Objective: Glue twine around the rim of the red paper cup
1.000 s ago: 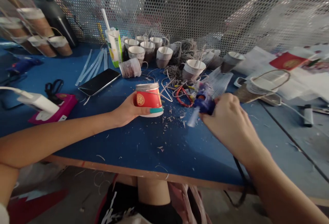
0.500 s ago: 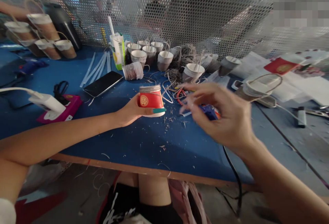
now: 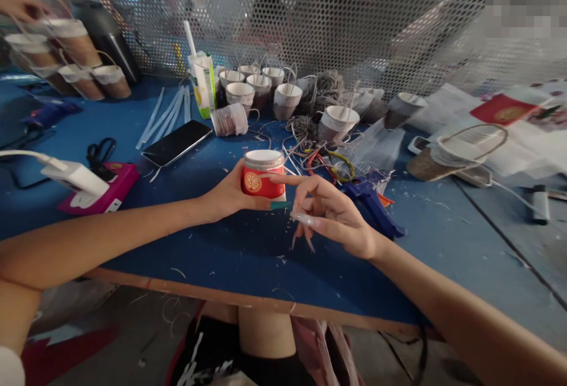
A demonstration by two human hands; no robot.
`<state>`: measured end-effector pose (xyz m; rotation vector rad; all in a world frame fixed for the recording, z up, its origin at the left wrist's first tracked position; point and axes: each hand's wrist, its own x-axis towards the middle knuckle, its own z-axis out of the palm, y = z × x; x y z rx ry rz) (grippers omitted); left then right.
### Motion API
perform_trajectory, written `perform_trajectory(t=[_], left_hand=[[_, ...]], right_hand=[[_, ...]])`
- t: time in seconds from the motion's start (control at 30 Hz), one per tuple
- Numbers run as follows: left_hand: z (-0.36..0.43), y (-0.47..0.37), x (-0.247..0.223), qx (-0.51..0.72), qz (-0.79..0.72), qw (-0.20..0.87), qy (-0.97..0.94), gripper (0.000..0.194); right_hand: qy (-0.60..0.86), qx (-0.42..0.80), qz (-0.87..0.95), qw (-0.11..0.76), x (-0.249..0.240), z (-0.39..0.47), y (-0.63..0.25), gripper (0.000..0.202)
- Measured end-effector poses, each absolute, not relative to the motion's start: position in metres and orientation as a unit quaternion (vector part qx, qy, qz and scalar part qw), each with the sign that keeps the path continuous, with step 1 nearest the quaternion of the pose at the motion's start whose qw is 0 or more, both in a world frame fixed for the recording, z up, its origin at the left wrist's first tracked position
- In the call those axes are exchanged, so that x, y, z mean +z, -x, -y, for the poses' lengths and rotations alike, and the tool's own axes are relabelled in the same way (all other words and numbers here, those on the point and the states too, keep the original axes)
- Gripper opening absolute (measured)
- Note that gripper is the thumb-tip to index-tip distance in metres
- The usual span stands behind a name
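In my left hand is a small red paper cup with a gold emblem. Grey cord wraps the cup just under its white rim, and the mouth tilts a little toward me. My right hand is at the cup's right side with its fingers apart. Its index finger reaches across the red front and seems to touch it; the other fingers hang free below. Just beyond my right hand lies a blue glue gun. Behind it are a tool with red and yellow handles and a bundle of clear glue sticks.
Several cord-wrapped cups stand at the back beside tangled grey cord. A phone, a drink carton and a magenta power strip lie leftward. Another person's hand holds cups far left. Perforated metal closes the back.
My right hand has come left and down from above the glue gun to the cup's side, its index finger now across the front. The cup has turned so its mouth shows more.
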<state>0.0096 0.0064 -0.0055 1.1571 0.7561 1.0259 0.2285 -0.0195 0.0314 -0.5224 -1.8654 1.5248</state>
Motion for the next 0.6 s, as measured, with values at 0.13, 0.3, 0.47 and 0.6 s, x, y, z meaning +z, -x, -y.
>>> perform_trajectory(t=[0.13, 0.3, 0.47, 0.6], left_hand=[[-0.0056, -0.0077, -0.0042, 0.441, -0.338, 0.636, -0.536, 0.077], [-0.0064, -0.0081, -0.0056, 0.445, -0.336, 0.654, -0.512, 0.083], [-0.0074, -0.0078, -0.0073, 0.447, -0.297, 0.685, -0.492, 0.079], [-0.0073, -0.0056, -0.0065, 0.438, -0.281, 0.693, -0.500, 0.068]], right_hand=[[0.199, 0.592, 0.696, 0.354, 0.0313, 0.0210, -0.2270, 0.013], [0.219, 0.593, 0.637, 0.440, 0.0303, 0.0191, -0.2266, 0.011], [0.231, 0.549, 0.602, 0.532, 0.0314, 0.0140, -0.2279, 0.019], [0.220, 0.586, 0.624, 0.467, 0.0292, 0.0174, -0.2274, 0.016]])
